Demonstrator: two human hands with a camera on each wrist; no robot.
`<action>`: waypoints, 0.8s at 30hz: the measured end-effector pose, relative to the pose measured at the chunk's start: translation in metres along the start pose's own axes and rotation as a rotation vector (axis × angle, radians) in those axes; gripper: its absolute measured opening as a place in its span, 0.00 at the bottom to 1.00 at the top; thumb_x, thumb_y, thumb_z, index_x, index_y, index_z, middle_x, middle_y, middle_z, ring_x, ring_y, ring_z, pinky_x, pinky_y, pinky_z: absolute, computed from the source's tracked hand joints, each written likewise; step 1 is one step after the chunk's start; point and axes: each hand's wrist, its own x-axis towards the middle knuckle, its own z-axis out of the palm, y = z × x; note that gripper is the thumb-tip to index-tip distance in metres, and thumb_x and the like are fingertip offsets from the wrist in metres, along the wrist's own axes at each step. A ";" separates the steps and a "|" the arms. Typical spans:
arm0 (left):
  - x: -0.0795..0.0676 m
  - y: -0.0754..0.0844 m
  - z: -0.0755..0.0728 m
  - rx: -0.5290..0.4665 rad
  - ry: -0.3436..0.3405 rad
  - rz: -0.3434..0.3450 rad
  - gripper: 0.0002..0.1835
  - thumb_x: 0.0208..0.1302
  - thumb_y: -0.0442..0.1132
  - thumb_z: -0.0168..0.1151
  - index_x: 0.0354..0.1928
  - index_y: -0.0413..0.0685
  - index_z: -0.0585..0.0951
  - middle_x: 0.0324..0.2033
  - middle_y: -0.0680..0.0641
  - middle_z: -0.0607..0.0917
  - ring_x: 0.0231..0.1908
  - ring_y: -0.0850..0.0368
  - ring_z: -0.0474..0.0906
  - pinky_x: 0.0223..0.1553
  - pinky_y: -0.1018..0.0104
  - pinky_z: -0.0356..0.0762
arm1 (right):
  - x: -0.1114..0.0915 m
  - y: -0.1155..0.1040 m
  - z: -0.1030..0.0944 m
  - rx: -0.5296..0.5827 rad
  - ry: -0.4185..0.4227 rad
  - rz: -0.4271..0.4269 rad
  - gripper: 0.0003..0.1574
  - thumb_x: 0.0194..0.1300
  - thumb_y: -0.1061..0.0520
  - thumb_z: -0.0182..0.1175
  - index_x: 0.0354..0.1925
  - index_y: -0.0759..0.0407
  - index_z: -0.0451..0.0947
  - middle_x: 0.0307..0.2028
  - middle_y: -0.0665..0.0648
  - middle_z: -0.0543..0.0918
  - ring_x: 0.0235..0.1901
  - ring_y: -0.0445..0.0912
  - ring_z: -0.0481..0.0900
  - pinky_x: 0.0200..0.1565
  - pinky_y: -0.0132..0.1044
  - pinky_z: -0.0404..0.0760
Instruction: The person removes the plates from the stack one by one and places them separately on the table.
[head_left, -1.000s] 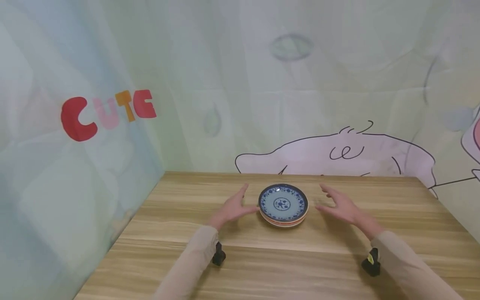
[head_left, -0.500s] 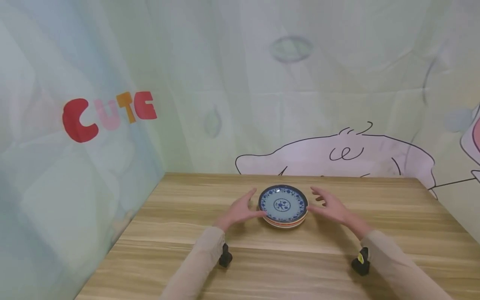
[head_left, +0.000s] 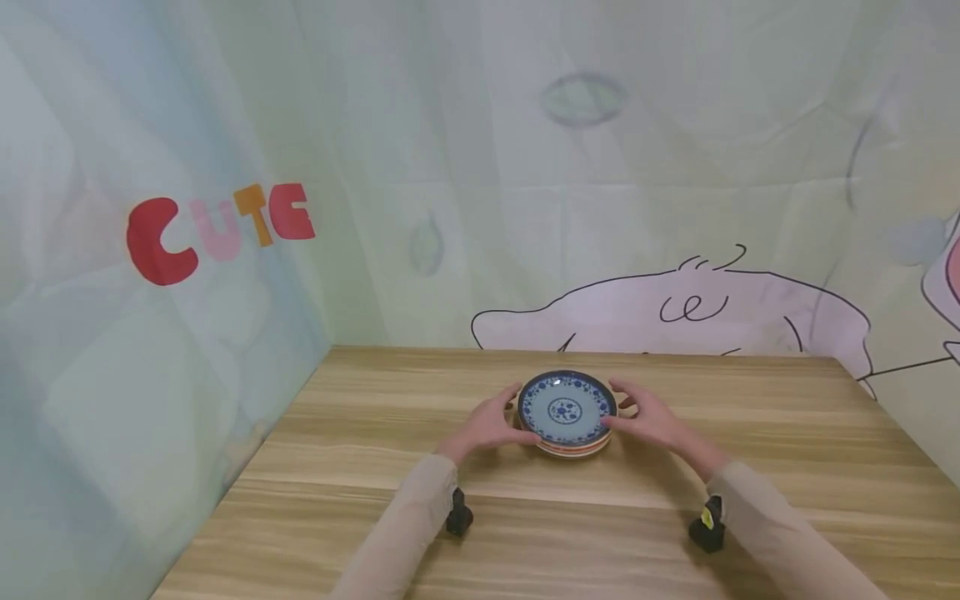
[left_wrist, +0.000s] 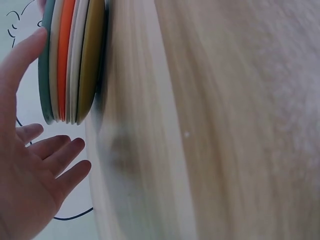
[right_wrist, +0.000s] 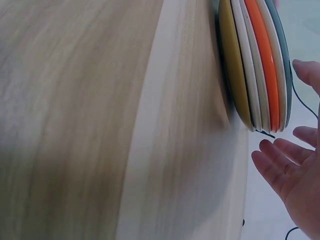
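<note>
A stack of several plates stands on the wooden table. Its top plate is pale blue with a dark blue rim and floral pattern. From the side, the left wrist view shows an orange plate among cream ones and a mustard-yellow plate at the bottom. My left hand is beside the stack's left, fingers spread and thumb tip right at the top rim. On the opposite side, my right hand has its thumb by the rim and its fingers relaxed, slightly apart from the plates' edges in the right wrist view.
Behind the table hangs a pale printed curtain with a pink cartoon outline, and another panel with coloured letters is on the left. The table's back edge lies a short way beyond the stack. Dark wrist cameras sit on both sleeves.
Both hands have moved inward toward the plate stack, from standing apart on either side to having their thumbs at its rim. The stack has stayed in place.
</note>
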 end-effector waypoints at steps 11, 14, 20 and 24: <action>0.002 -0.002 0.003 -0.141 -0.026 0.007 0.53 0.41 0.53 0.73 0.68 0.46 0.56 0.61 0.42 0.68 0.60 0.46 0.64 0.61 0.49 0.61 | 0.005 -0.001 0.008 -0.015 0.004 0.022 0.43 0.50 0.52 0.65 0.58 0.74 0.63 0.50 0.69 0.74 0.40 0.52 0.74 0.36 0.37 0.77; 0.002 -0.001 0.003 -0.169 -0.026 0.011 0.51 0.40 0.51 0.73 0.67 0.48 0.58 0.60 0.43 0.68 0.60 0.47 0.64 0.61 0.50 0.62 | 0.005 0.000 0.009 -0.009 0.011 0.035 0.41 0.51 0.53 0.64 0.58 0.74 0.63 0.50 0.69 0.74 0.39 0.53 0.75 0.36 0.37 0.77; 0.002 -0.002 0.005 -0.183 -0.023 0.009 0.51 0.40 0.52 0.73 0.66 0.47 0.58 0.61 0.42 0.68 0.60 0.47 0.64 0.61 0.52 0.62 | 0.005 -0.003 0.008 0.011 -0.003 0.071 0.40 0.51 0.56 0.63 0.58 0.75 0.63 0.49 0.70 0.74 0.40 0.53 0.75 0.35 0.37 0.77; 0.003 -0.004 0.006 -0.189 -0.018 0.005 0.51 0.40 0.52 0.74 0.67 0.48 0.58 0.61 0.43 0.67 0.61 0.47 0.64 0.61 0.53 0.62 | 0.005 -0.005 0.008 0.017 -0.005 0.092 0.40 0.52 0.56 0.63 0.58 0.75 0.63 0.47 0.69 0.75 0.40 0.53 0.75 0.34 0.35 0.77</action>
